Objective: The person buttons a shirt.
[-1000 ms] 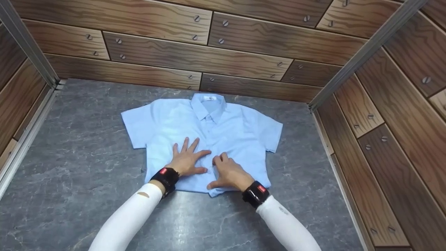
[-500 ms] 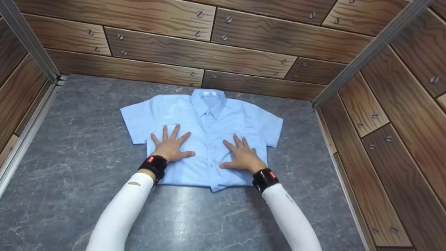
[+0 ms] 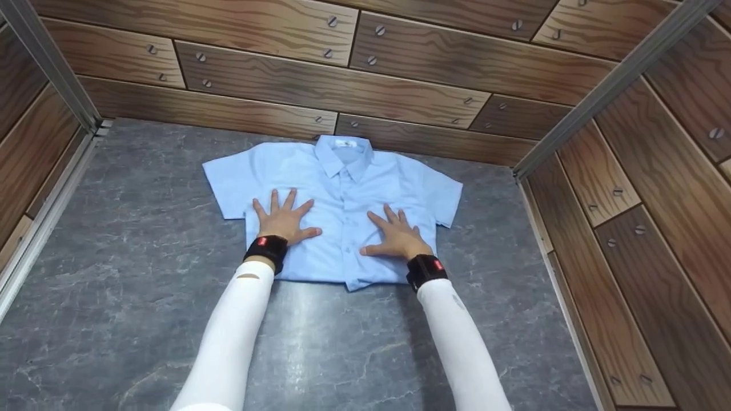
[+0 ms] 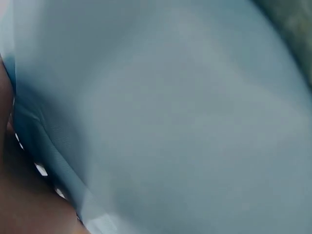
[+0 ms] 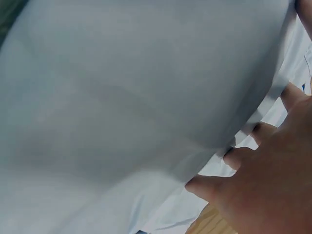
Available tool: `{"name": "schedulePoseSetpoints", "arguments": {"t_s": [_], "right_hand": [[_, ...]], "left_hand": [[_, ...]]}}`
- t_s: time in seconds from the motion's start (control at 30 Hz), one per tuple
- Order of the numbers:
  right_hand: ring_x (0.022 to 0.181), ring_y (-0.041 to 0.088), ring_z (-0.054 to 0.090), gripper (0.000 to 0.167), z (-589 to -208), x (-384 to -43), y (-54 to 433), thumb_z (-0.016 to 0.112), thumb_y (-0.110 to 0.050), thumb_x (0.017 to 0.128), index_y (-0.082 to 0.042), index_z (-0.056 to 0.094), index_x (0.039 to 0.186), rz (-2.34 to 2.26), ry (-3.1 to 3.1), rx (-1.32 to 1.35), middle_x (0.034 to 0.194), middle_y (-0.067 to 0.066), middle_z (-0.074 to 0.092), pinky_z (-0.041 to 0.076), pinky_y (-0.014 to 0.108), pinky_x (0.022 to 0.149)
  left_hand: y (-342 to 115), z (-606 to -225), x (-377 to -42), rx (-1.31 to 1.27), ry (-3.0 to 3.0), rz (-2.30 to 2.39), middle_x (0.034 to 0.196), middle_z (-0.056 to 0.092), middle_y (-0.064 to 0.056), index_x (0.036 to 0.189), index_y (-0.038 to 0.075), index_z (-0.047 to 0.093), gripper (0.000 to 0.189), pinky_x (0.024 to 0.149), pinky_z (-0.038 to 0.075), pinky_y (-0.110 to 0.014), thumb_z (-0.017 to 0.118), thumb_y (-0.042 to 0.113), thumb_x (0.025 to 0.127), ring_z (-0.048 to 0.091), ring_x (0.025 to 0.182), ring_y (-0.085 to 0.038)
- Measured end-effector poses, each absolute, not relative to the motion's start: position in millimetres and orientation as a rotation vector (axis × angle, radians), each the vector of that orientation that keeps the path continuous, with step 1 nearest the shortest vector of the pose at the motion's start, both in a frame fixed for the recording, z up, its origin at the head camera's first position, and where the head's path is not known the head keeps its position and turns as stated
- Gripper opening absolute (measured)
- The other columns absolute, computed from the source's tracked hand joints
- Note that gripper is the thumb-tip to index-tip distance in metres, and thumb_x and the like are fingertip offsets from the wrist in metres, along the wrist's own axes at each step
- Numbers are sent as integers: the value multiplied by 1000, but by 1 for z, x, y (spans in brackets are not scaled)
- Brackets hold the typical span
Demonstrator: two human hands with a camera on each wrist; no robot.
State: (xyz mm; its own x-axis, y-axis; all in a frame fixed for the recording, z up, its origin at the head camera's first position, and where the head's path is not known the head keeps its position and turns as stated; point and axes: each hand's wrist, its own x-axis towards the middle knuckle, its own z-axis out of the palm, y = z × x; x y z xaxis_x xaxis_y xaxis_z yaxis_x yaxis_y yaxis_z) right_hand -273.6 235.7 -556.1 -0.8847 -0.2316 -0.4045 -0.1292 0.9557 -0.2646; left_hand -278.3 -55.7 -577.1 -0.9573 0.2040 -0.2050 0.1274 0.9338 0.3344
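Note:
A light blue short-sleeved button shirt (image 3: 332, 240) lies front up on the grey floor, its collar (image 3: 344, 157) against the back wall. My left hand (image 3: 282, 222) rests on the shirt's left half in the head view, fingers spread. On the other side of the button strip my right hand (image 3: 398, 236) lies with spread fingers. Cloth (image 4: 170, 122) fills most of the left wrist view, with part of the left hand (image 4: 29, 207) at its edge. In the right wrist view, the right hand's fingers (image 5: 207, 186) touch the cloth (image 5: 122, 107).
Wood-patterned panels (image 3: 257, 74) wall off the back, and another panelled wall (image 3: 634, 268) stands on the right. Metal posts (image 3: 605, 85) mark the corners. Grey marbled surface (image 3: 131, 257) extends around the shirt.
From near the button strip, both hands have moved apart onto the shirt's two halves. My right fingers have spread. Lately the shirt has slid toward the back wall along with the hands.

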Motion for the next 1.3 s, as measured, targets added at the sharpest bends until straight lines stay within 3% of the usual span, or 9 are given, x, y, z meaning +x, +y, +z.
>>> {"name": "schedulePoseSetpoints", "arguments": {"t_s": [0.23, 0.37, 0.43, 0.53, 0.67, 0.8, 0.9, 1.1, 1.3], "right_hand": [[149, 36, -6, 101, -553, -270, 253, 61, -76, 74, -35, 16, 155, -422, 2708, -319, 164, 7, 1, 5, 66, 113], [147, 36, 17, 86, -546, -264, 282, 58, -61, 87, -16, 28, 153, -605, 2871, -351, 159, 17, 23, 16, 54, 117], [140, 36, 33, 76, -544, -259, 299, 57, -53, 92, -6, 36, 148, -656, 2965, -312, 150, 21, 38, 25, 49, 115], [122, 37, 52, 62, -544, -247, 322, 58, -45, 94, 1, 51, 135, -668, 3051, -126, 130, 23, 56, 38, 48, 104], [94, 35, 62, 48, -546, -231, 342, 55, -47, 94, -2, 66, 108, -600, 3018, 147, 102, 18, 67, 48, 46, 81], [69, 26, 57, 43, -548, -217, 349, 57, -49, 91, -9, 64, 78, -601, 2948, 197, 75, 9, 62, 43, 37, 62], [58, 20, 48, 39, -549, -209, 351, 62, -47, 88, -14, 56, 68, -668, 2918, 159, 63, 1, 52, 37, 32, 55], [57, 14, 46, 24, -548, -201, 353, 70, -34, 84, -15, 63, 72, -838, 2808, 55, 62, -4, 51, 38, 28, 54], [68, 12, 51, 20, -545, -201, 357, 64, -25, 92, -5, 65, 92, -1177, 2777, -43, 76, 1, 59, 42, 25, 63]], "left_hand": [[-65, -575, -261, 198, 2887, 659, 161, 6, -20, 155, 20, 22, 87, 106, -8, -74, 54, 64, 88, -7, 147, -45], [-87, -568, -238, 146, 2917, 788, 159, 13, -24, 153, 7, 22, 84, 109, 0, -72, 57, 51, 91, 0, 146, -46], [-102, -568, -226, 110, 2966, 835, 153, 24, -28, 149, -1, 29, 81, 110, 11, -69, 59, 46, 91, 15, 144, -47], [-122, -572, -208, 24, 3014, 903, 138, 39, -32, 138, -8, 41, 71, 105, 26, -65, 61, 41, 91, 36, 130, -48], [-137, -578, -187, -69, 3029, 944, 119, 50, -27, 120, -5, 57, 56, 94, 31, -59, 61, 43, 91, 47, 111, -44], [-138, -579, -173, -73, 3064, 954, 101, 59, -18, 101, 4, 67, 43, 84, 32, -51, 63, 45, 88, 54, 98, -38], [-136, -578, -167, -60, 3072, 1012, 91, 63, -11, 90, 8, 68, 36, 78, 32, -48, 69, 44, 85, 56, 88, -33], [-137, -575, -166, -7, 2917, 1226, 88, 66, -8, 89, 9, 71, 25, 83, 39, -45, 75, 31, 81, 59, 83, -25], [-138, -570, -170, -16, 2721, 1552, 77, 61, -3, 96, 8, 61, 15, 67, 41, -29, 64, 22, 92, 52, 70, -14]]}}
